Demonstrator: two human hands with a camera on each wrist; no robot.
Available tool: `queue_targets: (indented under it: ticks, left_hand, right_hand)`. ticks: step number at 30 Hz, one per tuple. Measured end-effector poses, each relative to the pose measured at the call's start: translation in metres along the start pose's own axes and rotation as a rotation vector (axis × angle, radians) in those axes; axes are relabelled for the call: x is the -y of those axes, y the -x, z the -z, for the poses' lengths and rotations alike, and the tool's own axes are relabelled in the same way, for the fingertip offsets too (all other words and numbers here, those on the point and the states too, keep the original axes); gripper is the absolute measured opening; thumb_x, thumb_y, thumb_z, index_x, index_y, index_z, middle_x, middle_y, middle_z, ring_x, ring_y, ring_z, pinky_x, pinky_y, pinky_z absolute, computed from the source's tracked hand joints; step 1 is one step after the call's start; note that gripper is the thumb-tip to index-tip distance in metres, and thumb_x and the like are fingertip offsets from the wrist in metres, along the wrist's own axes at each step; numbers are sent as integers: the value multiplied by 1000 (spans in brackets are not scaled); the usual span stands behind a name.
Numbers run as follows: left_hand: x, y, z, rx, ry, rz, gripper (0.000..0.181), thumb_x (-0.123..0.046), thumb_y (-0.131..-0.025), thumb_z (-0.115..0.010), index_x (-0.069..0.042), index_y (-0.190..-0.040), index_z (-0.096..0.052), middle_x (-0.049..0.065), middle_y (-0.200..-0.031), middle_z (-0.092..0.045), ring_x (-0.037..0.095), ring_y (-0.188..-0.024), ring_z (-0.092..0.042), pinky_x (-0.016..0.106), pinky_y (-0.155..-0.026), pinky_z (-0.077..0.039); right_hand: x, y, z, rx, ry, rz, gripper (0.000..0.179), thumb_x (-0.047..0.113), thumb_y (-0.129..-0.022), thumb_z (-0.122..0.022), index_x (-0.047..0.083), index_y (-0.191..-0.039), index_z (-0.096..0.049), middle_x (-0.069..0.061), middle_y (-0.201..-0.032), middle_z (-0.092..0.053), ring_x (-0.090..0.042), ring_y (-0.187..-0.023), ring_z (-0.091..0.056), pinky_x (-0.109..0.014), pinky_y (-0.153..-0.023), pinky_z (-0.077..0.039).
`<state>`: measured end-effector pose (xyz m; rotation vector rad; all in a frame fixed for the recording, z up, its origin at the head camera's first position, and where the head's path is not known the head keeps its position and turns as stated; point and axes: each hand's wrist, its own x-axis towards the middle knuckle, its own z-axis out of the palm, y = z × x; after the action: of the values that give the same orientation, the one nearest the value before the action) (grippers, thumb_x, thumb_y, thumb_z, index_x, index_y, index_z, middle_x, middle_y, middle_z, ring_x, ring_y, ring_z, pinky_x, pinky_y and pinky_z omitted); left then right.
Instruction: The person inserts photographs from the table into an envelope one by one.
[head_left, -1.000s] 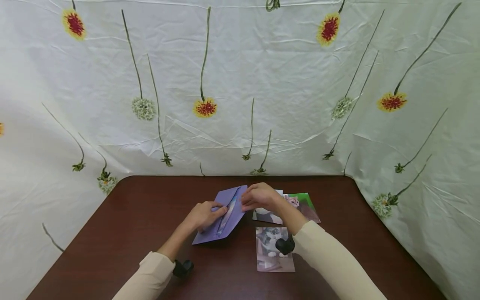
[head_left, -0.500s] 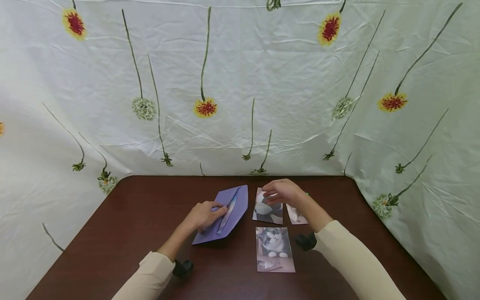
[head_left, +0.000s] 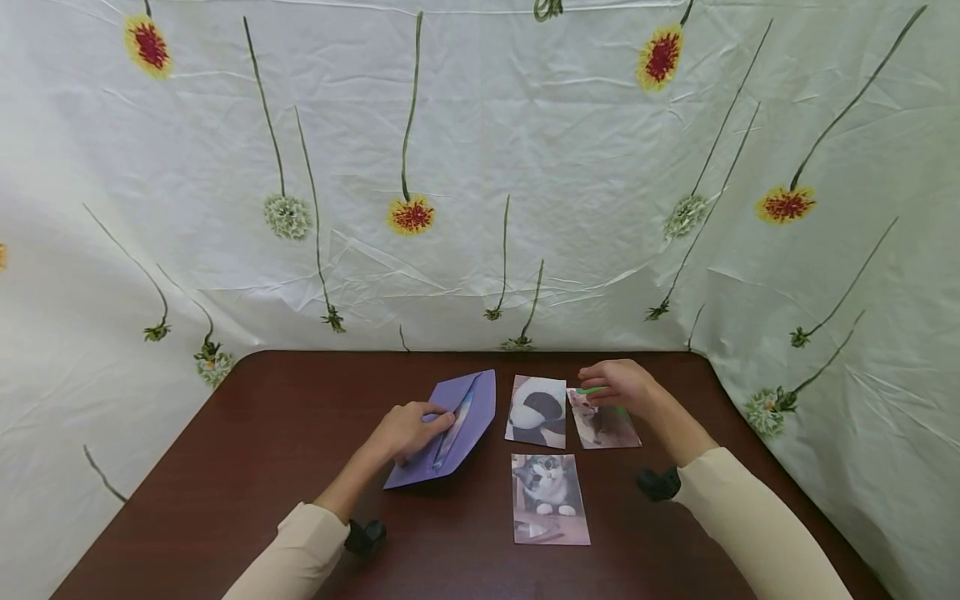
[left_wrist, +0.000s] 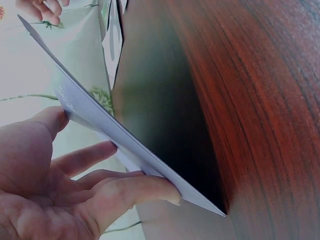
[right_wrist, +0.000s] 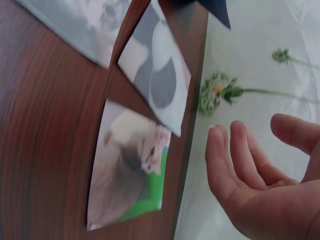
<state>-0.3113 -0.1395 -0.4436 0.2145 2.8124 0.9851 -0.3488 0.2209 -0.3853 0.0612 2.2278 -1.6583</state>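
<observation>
My left hand (head_left: 408, 429) holds a purple envelope (head_left: 474, 429) tilted up off the table, thumb at its opening. A bluish printed picture (head_left: 456, 429) shows inside that opening. In the left wrist view the fingers (left_wrist: 135, 192) lie along the envelope's lower part. Over the rightmost photo (head_left: 611, 427), a pinkish animal on green, hovers my right hand (head_left: 621, 385), holding nothing. In the right wrist view its fingers (right_wrist: 220, 165) are loosely bent and apart from that photo (right_wrist: 127, 170). Left of it lies a photo with rounded black-and-white shapes (head_left: 536, 412).
A photo of a grey-and-white cat (head_left: 549, 500) lies nearer me on the dark brown table (head_left: 262, 433). Behind the table hangs a white cloth (head_left: 465, 150) printed with flowers. A black camera sits on each wrist.
My right hand has moved rightward from beside the envelope, past the black-and-white photo, to above the rightmost one. My left hand and the envelope have stayed in place.
</observation>
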Motion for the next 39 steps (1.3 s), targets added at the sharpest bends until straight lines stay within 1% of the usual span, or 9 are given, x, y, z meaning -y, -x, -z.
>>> queue_targets:
  ticks: [3,9,15,20,24,28,31,35,39]
  left_hand:
    - [0,0,0,-2,-6,0,46,-42,-100,-60,-11,-133,-68,27,-136,-60,27,-78,-66,39,-45,-57]
    - [-1,-1,-1,10,2,19,46,-42,-100,-60,-12,-134,-67,27,-137,-59,27,-79,-67,39,-46,-57]
    - [-1,-1,-2,28,16,37,47,-43,-100,-60,-12,-136,-66,27,-139,-58,29,-84,-68,40,-48,-58]
    - [-1,-3,-1,17,12,30,47,-43,-100,-60,-13,-135,-66,26,-138,-59,27,-77,-67,39,-47,-58]
    - [-2,-2,-1,20,10,29,47,-43,-100,-60,-13,-136,-66,26,-138,-59,27,-76,-67,38,-47,-58]
    - [-2,0,0,21,3,36,46,-42,-100,-61,-12,-135,-67,26,-139,-58,29,-87,-66,40,-48,-59]
    - [-3,2,0,10,-8,23,46,-41,-100,-61,-11,-134,-67,26,-138,-59,30,-90,-65,41,-49,-59]
    - [-2,2,0,11,-16,16,46,-42,-100,-60,-11,-134,-67,25,-137,-60,29,-87,-66,39,-48,-58]
    - [-1,2,1,4,-16,25,45,-42,-100,-61,-13,-134,-67,24,-136,-61,28,-86,-66,39,-48,-58]
  right_hand:
    - [-5,3,10,-20,19,-9,50,15,-106,-44,-14,-146,-42,-35,-152,-41,-46,-136,-48,-49,-110,-47]
    - [-16,9,26,-58,72,-26,50,15,-106,-43,-15,-145,-43,-36,-150,-42,-48,-133,-51,-48,-107,-50]
    - [-28,11,39,-83,53,-56,50,13,-105,-42,-17,-146,-40,-38,-150,-39,-49,-136,-47,-48,-107,-50]
    - [-33,10,49,-94,56,-68,52,14,-105,-42,-17,-147,-39,-38,-150,-40,-46,-135,-49,-44,-104,-53]
    - [-39,7,52,-111,43,-70,51,12,-104,-43,-18,-145,-41,-39,-148,-42,-42,-128,-57,-41,-100,-56]
    - [-45,0,53,-115,28,-77,50,13,-104,-43,-17,-144,-43,-38,-147,-45,-37,-124,-62,-39,-97,-57]
    - [-49,-6,54,-116,23,-71,50,13,-104,-40,-16,-145,-42,-37,-148,-44,-40,-127,-59,-40,-99,-56]
    - [-52,-12,57,-140,17,-75,51,10,-104,-34,-16,-147,-40,-38,-150,-40,-44,-134,-51,-42,-103,-54]
    - [-56,-16,61,-157,2,-104,51,11,-104,-38,-16,-147,-40,-38,-150,-41,-43,-131,-54,-41,-101,-55]
